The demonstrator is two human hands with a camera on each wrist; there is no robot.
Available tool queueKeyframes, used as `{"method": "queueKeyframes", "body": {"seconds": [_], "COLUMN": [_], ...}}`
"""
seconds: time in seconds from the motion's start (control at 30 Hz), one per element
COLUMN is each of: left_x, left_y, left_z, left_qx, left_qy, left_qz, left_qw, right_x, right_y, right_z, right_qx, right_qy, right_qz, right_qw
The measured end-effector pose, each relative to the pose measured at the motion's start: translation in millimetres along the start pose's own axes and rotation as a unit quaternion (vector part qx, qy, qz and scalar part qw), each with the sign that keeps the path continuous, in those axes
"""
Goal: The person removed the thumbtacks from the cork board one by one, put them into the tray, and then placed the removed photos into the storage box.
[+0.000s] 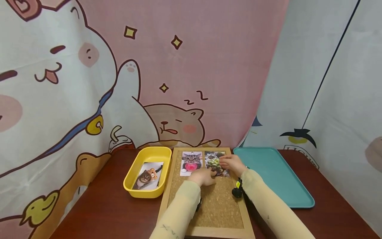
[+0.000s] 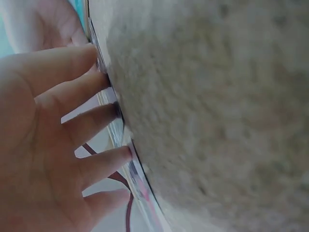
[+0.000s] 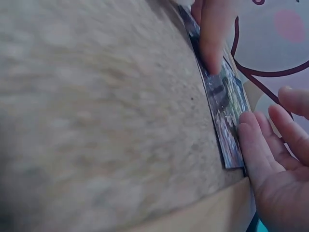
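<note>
A photo of green plants [image 1: 212,161] lies flat on the upper right of a wood-framed cork board [image 1: 219,205]. My left hand [image 1: 203,177] touches its lower left part; in the left wrist view that hand [image 2: 48,140] has its fingers spread and fairly straight, tips down on the prints. My right hand [image 1: 233,164] rests at the photo's right side. Seen from the right wrist, its relaxed fingers [image 3: 256,142] lie along the edge of the photo [image 3: 224,118]. Left of it on the board is a photo of a cat with a pink collar [image 1: 191,161], partly covered by my left hand.
A yellow basket [image 1: 128,184] stands left of the board, holding a photo of a cat beside a bear [image 1: 149,177]. To the right lies a teal tray [image 1: 274,176]. All rest on a dark red-brown table [image 1: 110,205], with a printed curtain [image 1: 223,66] behind.
</note>
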State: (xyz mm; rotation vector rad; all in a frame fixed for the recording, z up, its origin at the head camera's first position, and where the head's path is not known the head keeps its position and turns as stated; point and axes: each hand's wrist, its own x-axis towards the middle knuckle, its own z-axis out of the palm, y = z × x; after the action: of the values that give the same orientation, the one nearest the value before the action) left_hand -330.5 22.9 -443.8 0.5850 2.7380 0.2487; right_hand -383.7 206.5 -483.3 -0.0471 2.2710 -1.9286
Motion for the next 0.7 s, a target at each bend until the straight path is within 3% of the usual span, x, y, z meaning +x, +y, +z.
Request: {"method": "queueKeyframes", "body": {"seconds": [0.33,0.7], "left_x": [1.1,6.0], "left_y": [15.7,12.4], "left_z": [-2.1,2.8], "left_qx": [0.055,0.052], "left_qy": [0.036,0.034], "left_qz": [-0.006,0.001], "left_qw": [0.9978,0.9981], "right_x": [34.0,46.4], "right_y": [0.4,-3.5], "right_z": [2.7,4.7], "right_qx": [-0.023,-0.019], "right_qy": [0.038,0.015], "right_qz": [0.007,0.014], "right_qw": [0.999,1.000]}}
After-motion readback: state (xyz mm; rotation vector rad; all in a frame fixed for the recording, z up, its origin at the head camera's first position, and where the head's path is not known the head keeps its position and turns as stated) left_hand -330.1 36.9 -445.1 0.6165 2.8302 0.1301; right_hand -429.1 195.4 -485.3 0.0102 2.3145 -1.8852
